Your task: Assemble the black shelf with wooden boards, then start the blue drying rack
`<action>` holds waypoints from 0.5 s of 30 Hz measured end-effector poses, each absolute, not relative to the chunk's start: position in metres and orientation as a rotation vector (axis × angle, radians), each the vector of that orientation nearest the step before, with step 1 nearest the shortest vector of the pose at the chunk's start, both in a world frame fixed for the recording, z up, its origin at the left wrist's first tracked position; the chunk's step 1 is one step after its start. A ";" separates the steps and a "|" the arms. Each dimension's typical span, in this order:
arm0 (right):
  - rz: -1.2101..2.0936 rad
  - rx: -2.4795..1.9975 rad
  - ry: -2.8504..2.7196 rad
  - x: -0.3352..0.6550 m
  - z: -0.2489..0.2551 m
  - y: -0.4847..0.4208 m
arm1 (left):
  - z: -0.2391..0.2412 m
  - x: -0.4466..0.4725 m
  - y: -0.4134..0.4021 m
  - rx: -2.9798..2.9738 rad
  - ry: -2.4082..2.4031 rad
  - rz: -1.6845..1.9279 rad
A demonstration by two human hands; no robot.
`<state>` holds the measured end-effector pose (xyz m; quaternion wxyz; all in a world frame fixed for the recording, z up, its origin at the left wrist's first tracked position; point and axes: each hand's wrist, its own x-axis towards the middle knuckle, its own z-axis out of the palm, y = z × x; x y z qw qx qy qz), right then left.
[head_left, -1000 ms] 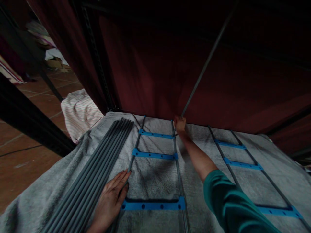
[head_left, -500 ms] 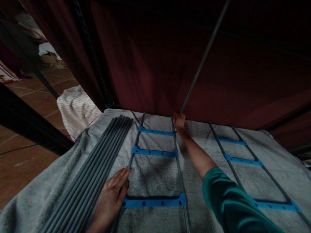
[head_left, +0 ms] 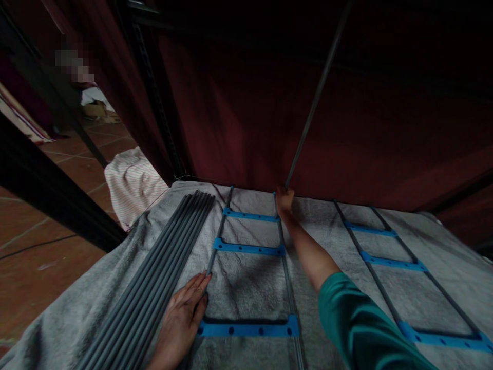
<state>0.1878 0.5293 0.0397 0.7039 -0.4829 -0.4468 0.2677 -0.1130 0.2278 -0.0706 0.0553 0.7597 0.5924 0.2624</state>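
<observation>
Right hand (head_left: 285,199), centre: closing in a fist around the lower part of one long, slim grey rod (head_left: 318,103), which is slanting toward the top edge.
Left hand (head_left: 183,313), lower centre-left: lying flat, fingers extended, thumb apart, resting over the left rail of a ladder-shaped frame (head_left: 248,329); its round grey rails are carrying flat blue crosspieces (head_left: 248,249) pierced with holes.
Grey tubes (head_left: 162,272), smooth, lower left: lying side by side.
Second frame (head_left: 393,261), same pattern, lower right.
Grey cloth (head_left: 250,290), napped, creasing: lying beneath all.
Dark red curtain (head_left: 239,118): hanging behind.
</observation>
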 end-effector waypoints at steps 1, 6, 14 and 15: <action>0.575 -1.078 -0.997 0.187 0.040 0.528 | -0.071 -0.113 0.228 2.305 1.800 0.802; 0.516 -1.113 -1.006 0.185 0.043 0.523 | -0.067 -0.112 0.227 2.288 1.800 0.813; 0.389 -1.401 -1.188 0.185 0.054 0.517 | -0.061 -0.107 0.227 2.156 1.811 0.819; 0.364 -1.431 -1.229 0.185 0.056 0.514 | -0.060 -0.107 0.227 2.134 1.814 0.818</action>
